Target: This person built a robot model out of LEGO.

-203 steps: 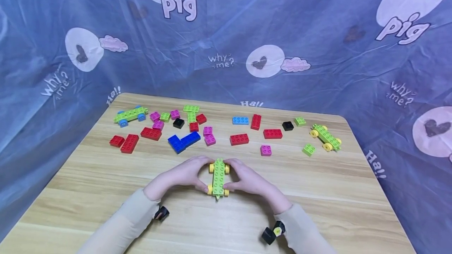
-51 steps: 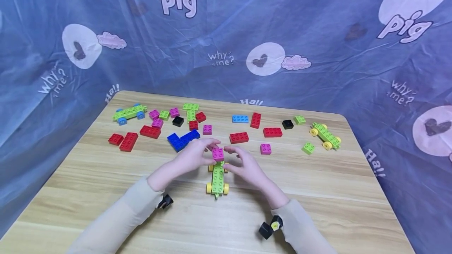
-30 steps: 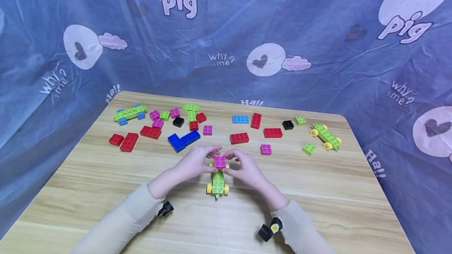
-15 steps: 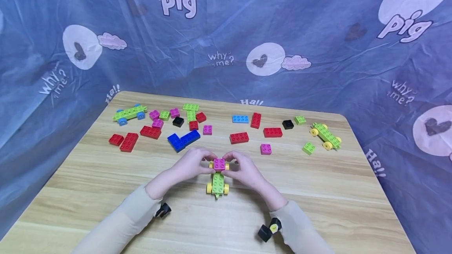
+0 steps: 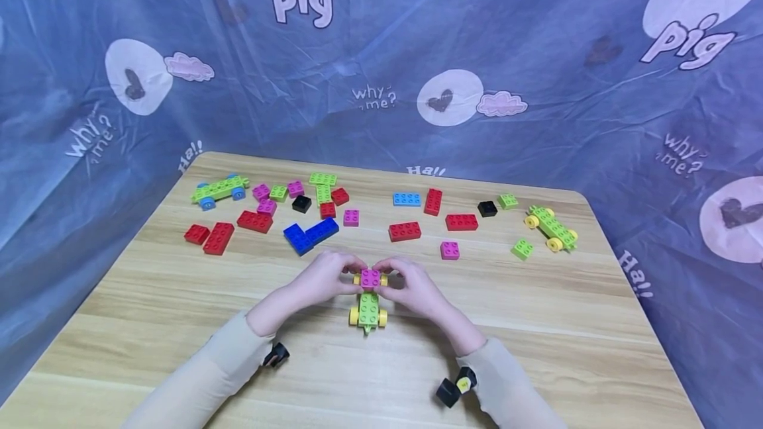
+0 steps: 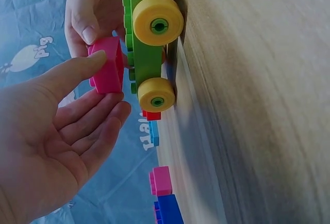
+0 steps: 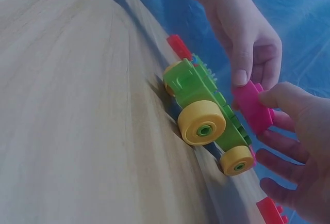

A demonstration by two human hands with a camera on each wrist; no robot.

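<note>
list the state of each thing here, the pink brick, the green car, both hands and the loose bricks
pink brick: on the far end of the green car, pinched from both sides
green car: on its yellow wheels on the table
left hand: pinching the pink brick
right hand: pinching the pink brick
loose bricks: lying untouched farther back
second car: standing at far right, untouched
</note>
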